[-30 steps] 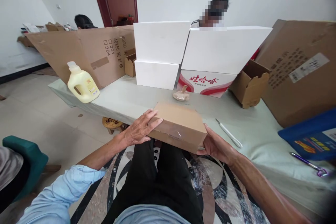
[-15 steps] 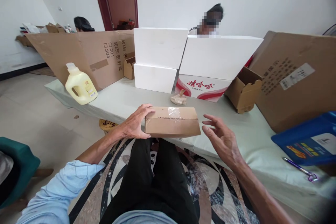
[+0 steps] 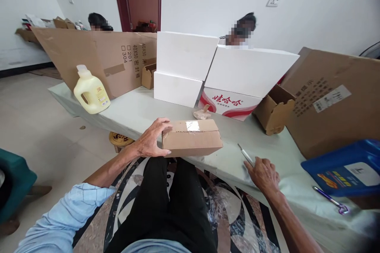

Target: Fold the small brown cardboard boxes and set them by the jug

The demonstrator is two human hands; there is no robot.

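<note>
A small brown cardboard box (image 3: 191, 142) with a strip of clear tape across its top seam sits at the table's front edge. My left hand (image 3: 154, 138) grips its left end, fingers over the top and thumb low on the near side. To the right of the box, my right hand (image 3: 264, 172) is closed on the handle of a slim, pale craft knife (image 3: 246, 153). The knife's narrow tip points up and left, toward the table's far side, apart from the box. My fingers hide the rear of the handle.
White boxes (image 3: 185, 55) and a red-and-white carton (image 3: 228, 102) stand at the back. A tape roll (image 3: 202, 113) lies behind the box. A yellow jug (image 3: 91, 91) stands left; a blue jug (image 3: 344, 170), a purple pen-like tool (image 3: 329, 199) and an open carton (image 3: 276, 108) are right. Two people sit beyond.
My right hand has moved from beside the box down and right, and now holds the craft knife. The box has shifted slightly left, with my left hand still on it.
</note>
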